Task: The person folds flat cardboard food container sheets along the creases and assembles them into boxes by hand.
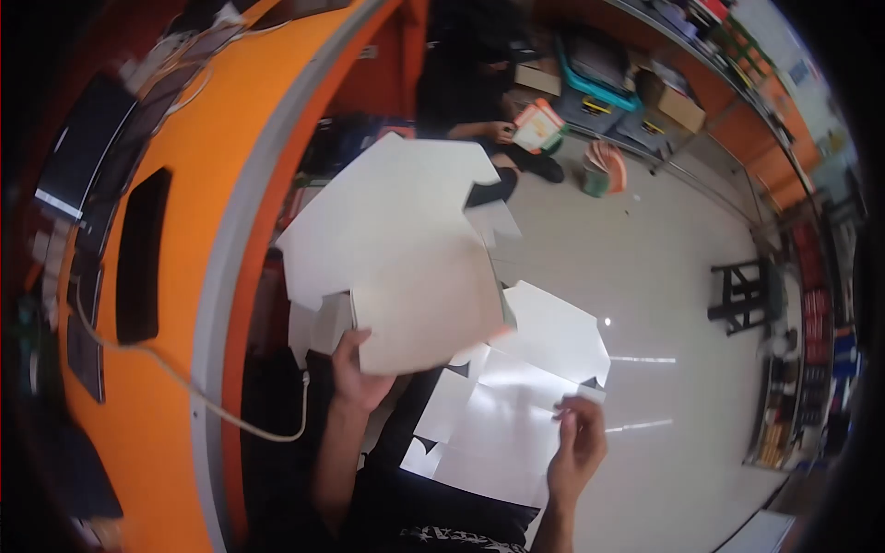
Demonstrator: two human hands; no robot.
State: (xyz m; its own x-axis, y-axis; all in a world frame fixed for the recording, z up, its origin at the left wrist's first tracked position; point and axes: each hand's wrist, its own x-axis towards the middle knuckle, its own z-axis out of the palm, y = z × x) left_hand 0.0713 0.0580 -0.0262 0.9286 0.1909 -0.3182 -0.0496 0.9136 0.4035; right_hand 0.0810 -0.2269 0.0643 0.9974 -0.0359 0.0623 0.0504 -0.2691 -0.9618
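A large white cardboard piece [387,221] with cut flaps is held up in front of me. My left hand [361,373] grips its lower edge, with the thumb on the near face. A second white cardboard sheet [516,405], flat and creased, lies over my lap. My right hand [579,438] is raised over the right edge of that sheet, fingers bent and partly apart, with nothing visible in it.
An orange desk [184,276] with a black keyboard [143,253] and a cable stands at left. Another person [479,101] sits ahead, holding an orange-and-white item [537,126]. A black stool [739,297] and shelves [811,323] stand at right.
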